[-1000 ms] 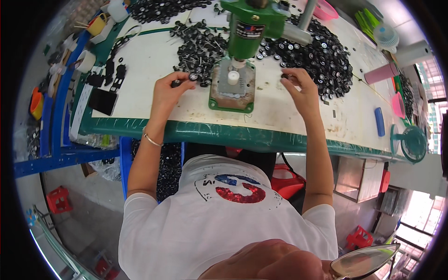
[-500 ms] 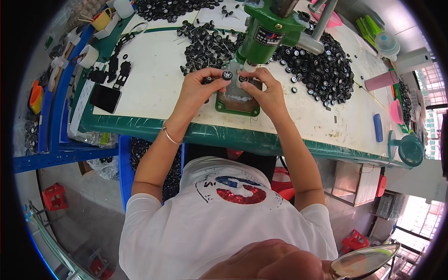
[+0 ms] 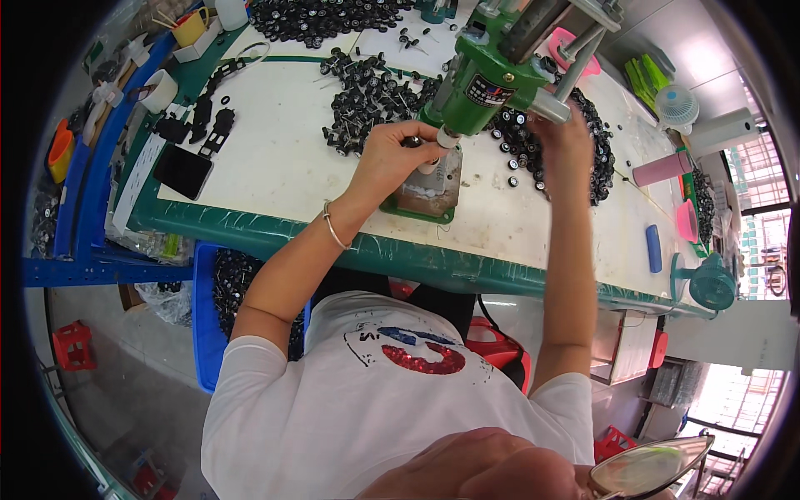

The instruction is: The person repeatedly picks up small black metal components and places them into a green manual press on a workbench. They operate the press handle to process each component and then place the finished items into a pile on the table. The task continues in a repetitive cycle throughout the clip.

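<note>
A green bench press [image 3: 483,87] with a metal ram stands on the table, its base [image 3: 442,200] nearest me. My left hand [image 3: 392,158] is at the press, thumb and fingers pinched on a small black toy wheel [image 3: 412,142] just under the ram. The fingers hide most of that wheel. My right hand [image 3: 568,137] is raised beside the press's metal lever hub [image 3: 550,108], over the right-hand pile of wheels [image 3: 598,171]. It is smeared by motion, so its fingers do not show clearly.
Black wheels with axles [image 3: 367,104] are heaped left of the press, with another pile [image 3: 317,21] behind. A phone [image 3: 183,172] and black plastic parts [image 3: 218,132] lie at the left. A blue cylinder [image 3: 653,248] and small green fan [image 3: 712,283] are at the right edge.
My right hand has left the ram area and moved right and up to the lever side. My left hand has brought its wheel in under the ram. The view has shifted slightly.
</note>
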The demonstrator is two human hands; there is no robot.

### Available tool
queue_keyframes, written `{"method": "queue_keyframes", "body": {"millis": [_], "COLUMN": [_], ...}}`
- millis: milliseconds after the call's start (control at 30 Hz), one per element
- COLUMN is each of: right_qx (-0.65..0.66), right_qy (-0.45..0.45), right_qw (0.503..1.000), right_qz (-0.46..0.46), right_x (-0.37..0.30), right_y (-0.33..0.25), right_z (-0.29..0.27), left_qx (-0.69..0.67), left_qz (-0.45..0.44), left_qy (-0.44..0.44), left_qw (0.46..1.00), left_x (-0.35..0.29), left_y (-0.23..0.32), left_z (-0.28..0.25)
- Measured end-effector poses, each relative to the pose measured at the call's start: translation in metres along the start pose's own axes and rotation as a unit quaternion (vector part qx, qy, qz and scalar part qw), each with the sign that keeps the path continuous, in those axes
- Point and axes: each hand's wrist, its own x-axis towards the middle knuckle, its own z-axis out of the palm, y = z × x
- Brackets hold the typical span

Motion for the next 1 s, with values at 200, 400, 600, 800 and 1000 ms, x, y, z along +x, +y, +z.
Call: {"method": "queue_keyframes", "body": {"millis": [200, 400, 600, 800, 1000], "right_qx": [0.213, 0.4, 0.27, 0.221, 0.476], "right_qy": [0.019, -0.253, -0.103, -0.004, -0.093], "right_qw": [0.972, 0.881, 0.949, 0.934, 0.854], "right_qz": [-0.099, 0.006, -0.125, -0.28, -0.189], "right_x": [0.051, 0.207, 0.115, 0.037, 0.037], "right_y": [-0.136, -0.096, -0.142, -0.159, -0.146], "right_z": [0.048, -0.026, 0.017, 0.059, 0.033], "left_qx": [0.018, 0.047, 0.047, 0.037, 0.036], "left_qz": [0.043, 0.041, 0.043, 0.046, 0.039], "left_qy": [0.008, -0.019, -0.01, -0.008, 0.0], "left_qw": [0.999, 0.998, 0.998, 0.998, 0.999], "left_x": [0.003, 0.007, 0.004, 0.003, 0.003], "left_y": [-0.01, -0.003, -0.005, -0.01, -0.01], "left_z": [-0.005, -0.008, -0.009, -0.009, -0.007]}}
